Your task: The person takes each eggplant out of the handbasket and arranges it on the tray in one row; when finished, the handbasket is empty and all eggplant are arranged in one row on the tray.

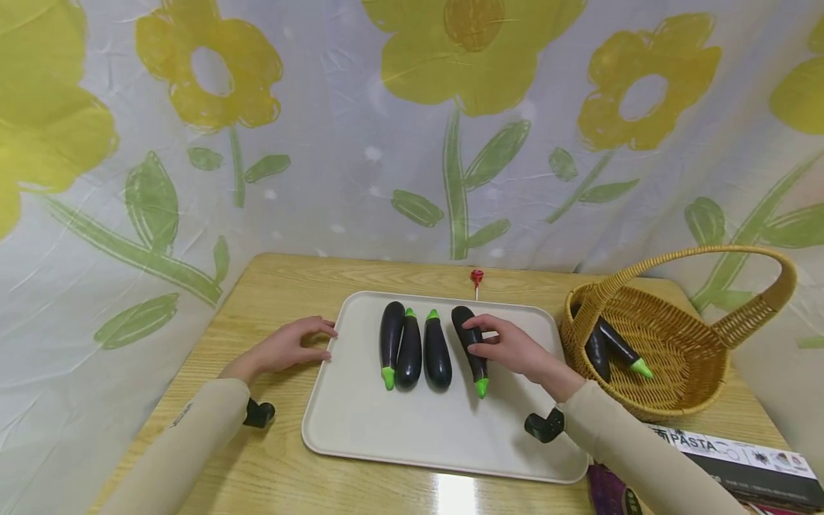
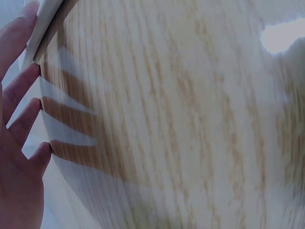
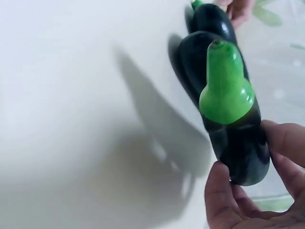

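My right hand [image 1: 520, 352] pinches a dark purple eggplant [image 1: 478, 366] with a green stem between thumb and fingers, over the right half of the white tray [image 1: 386, 433]. In the right wrist view, this eggplant [image 3: 243, 160] points its green stem at the camera, and its shadow falls on the tray. Left of it lie several more eggplants [image 1: 438, 357] side by side, their stems pointing different ways. My left hand [image 1: 290, 345] is at the tray's left edge, fingers extended and loosely spread. In the left wrist view its thumb [image 2: 19, 36] lies along the tray rim.
A wicker basket [image 1: 685, 357] with a tall handle stands right of the tray, with eggplants [image 1: 619, 343] inside. A red lollipop [image 1: 476, 277] lies behind the tray. At the front right are a pasta box [image 1: 740, 458] and a purple package [image 1: 607, 490]. A flowered curtain [image 1: 335, 179] hangs behind the table.
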Demonstrator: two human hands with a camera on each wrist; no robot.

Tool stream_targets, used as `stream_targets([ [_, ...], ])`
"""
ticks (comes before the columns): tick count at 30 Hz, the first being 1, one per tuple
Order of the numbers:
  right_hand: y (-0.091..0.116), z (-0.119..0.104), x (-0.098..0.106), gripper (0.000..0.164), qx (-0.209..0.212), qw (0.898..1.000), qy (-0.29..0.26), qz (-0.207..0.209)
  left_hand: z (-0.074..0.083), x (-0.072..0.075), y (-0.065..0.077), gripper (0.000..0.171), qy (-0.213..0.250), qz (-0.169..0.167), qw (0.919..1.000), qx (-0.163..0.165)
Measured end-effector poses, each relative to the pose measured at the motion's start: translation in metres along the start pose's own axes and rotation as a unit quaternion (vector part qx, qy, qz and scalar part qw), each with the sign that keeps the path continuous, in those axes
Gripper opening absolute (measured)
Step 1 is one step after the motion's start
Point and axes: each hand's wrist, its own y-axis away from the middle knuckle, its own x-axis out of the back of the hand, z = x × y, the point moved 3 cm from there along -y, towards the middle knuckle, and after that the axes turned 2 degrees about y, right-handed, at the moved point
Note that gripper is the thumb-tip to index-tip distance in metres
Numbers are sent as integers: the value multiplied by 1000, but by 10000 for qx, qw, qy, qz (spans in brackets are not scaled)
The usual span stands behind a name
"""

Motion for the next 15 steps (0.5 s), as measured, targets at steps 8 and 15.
stream_targets([
  [8, -22, 4, -13, 38, -78, 9997, -196, 113, 0, 1, 0, 43, -27, -5, 10000, -1],
  [15, -24, 8, -18, 37, -143, 9995, -273, -21, 1, 1, 0, 42, -66, 15, 10000, -61],
])
